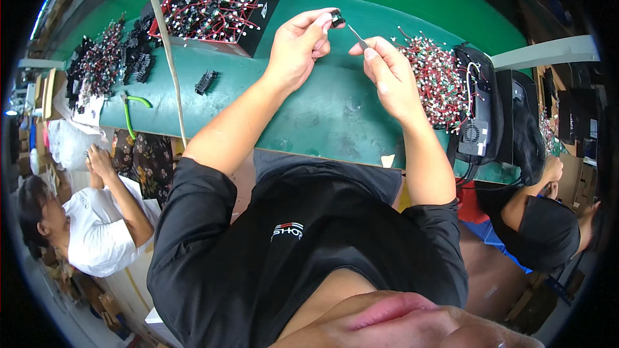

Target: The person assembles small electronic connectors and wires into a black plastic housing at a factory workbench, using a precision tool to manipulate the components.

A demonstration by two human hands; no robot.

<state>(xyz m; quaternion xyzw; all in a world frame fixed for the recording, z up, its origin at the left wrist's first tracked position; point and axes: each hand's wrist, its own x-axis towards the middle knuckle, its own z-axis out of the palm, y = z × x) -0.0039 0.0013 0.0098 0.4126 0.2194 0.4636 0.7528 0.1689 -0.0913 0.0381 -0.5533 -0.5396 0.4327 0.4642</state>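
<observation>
Above the green worktable, my left hand pinches a small black plastic part between thumb and fingertips. My right hand is closed on a slim pointed metal tool that looks like tweezers. Its tip points at the black part, with a small gap between them. A heap of small wired connectors with red and black leads lies beside my right hand. To the left of my left forearm, a ridged black plastic piece rests on the table.
A box full of wired parts stands at the back left. Farther left are another wired heap and green-handled pliers. A pale cord hangs in front. A black device stands at right. People sit on both sides.
</observation>
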